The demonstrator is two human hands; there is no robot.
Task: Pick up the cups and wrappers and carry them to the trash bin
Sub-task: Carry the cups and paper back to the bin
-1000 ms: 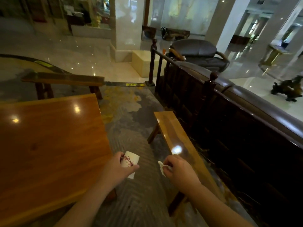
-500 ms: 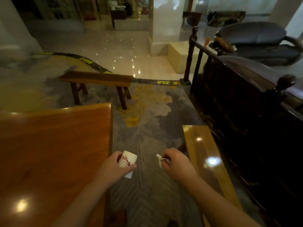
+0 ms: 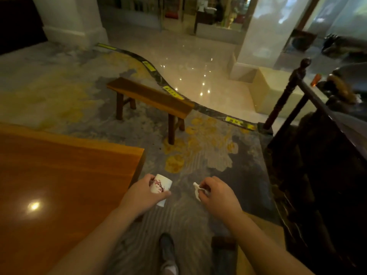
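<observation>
As you stand on the patterned carpet (image 3: 208,155) beside the corner of the wooden counter (image 3: 69,175), your left hand (image 3: 143,195) is clamped around a white cup (image 3: 161,187) (red branch motif on its side), held tilted in the air just off the counter's edge. Your right hand (image 3: 217,196) is pinched on a crumpled white wrapper (image 3: 197,190), near the cup but apart from it. A small wooden bench (image 3: 151,97) stands farther ahead on the carpet, a dark railing (image 3: 309,96) at right.
</observation>
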